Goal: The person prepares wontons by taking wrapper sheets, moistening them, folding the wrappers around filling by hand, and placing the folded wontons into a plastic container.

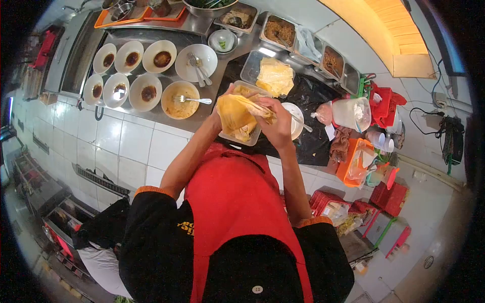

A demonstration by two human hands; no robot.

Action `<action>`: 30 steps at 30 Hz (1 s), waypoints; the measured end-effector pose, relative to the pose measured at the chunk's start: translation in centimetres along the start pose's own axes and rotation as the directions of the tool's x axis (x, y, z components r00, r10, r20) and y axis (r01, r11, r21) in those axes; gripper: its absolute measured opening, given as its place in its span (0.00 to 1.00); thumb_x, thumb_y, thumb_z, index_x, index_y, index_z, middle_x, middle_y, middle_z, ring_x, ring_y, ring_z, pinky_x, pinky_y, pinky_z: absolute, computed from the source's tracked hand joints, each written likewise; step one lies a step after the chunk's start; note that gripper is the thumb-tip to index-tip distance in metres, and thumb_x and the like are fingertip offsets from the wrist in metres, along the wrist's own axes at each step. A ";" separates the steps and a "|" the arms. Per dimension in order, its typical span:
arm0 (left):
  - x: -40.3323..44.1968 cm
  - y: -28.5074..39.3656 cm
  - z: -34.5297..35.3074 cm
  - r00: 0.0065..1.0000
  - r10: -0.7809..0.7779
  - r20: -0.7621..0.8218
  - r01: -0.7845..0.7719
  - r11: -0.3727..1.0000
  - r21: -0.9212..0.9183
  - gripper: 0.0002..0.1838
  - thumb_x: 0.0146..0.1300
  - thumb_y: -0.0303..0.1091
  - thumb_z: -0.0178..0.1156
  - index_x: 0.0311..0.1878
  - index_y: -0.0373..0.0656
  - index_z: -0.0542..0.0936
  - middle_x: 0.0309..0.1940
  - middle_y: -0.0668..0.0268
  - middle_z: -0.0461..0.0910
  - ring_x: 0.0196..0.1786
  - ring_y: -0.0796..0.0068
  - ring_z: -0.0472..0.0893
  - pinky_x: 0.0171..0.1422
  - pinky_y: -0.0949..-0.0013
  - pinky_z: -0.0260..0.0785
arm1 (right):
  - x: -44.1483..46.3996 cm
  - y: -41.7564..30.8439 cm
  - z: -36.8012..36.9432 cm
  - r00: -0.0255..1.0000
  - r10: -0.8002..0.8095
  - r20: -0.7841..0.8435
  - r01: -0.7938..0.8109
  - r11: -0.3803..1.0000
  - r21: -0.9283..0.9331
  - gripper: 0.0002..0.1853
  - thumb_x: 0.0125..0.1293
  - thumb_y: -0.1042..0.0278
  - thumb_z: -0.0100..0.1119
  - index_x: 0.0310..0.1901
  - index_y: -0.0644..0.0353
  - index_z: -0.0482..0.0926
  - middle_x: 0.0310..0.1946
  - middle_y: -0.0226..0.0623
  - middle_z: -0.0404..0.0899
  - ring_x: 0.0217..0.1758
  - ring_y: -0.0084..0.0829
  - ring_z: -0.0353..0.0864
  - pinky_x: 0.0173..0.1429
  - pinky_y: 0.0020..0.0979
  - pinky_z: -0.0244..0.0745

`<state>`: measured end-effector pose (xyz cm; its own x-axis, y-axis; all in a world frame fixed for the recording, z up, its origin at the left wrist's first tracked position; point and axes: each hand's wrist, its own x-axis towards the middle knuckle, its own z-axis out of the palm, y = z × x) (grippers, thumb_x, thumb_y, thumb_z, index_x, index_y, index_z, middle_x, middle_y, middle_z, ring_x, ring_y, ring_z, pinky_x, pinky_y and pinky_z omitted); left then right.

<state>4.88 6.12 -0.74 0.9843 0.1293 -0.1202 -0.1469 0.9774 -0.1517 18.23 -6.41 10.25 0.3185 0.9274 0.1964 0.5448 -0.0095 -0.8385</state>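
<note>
Over a clear plastic container (255,137), I hold thin yellow wonton wrappers (231,108) between my two hands. My left hand (218,115) grips their left edge, its fingers partly hidden behind the sheets. At their folded right edge, my right hand (277,121) is closed with thumb and fingers pinching. More yellow pieces lie inside the container under the held sheets. Just beyond, a stack of square wrappers (275,77) rests on a clear tray (250,65). A white bowl (297,132) with a spoon (303,122) stands right of my right hand.
To the left, several white bowls (152,56) hold dark sauce. Nearer stand a bowl of mixture (174,108) with a fork and a white bowl (184,65) with utensils. Metal food pans (289,44) line the back. A plastic tub (352,112) and an orange basket (348,174) are right.
</note>
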 end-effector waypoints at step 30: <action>-1.4 -0.6 -0.9 1.000 -0.006 -0.022 0.008 0.994 0.108 0.51 0.70 0.78 0.37 0.80 0.43 0.59 0.76 0.49 0.63 0.77 0.47 0.64 0.81 0.44 0.54 | -0.5 0.7 4.0 0.989 -0.038 0.141 0.061 0.984 -0.168 0.33 0.54 0.68 0.79 0.61 0.62 0.76 0.54 0.47 0.82 0.59 0.46 0.81 0.64 0.40 0.75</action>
<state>3.50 5.23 -1.41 0.9827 0.1202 -0.1406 -0.1278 0.9907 -0.0462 15.38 -5.38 7.52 0.1853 0.9705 0.1543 0.6856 -0.0152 -0.7278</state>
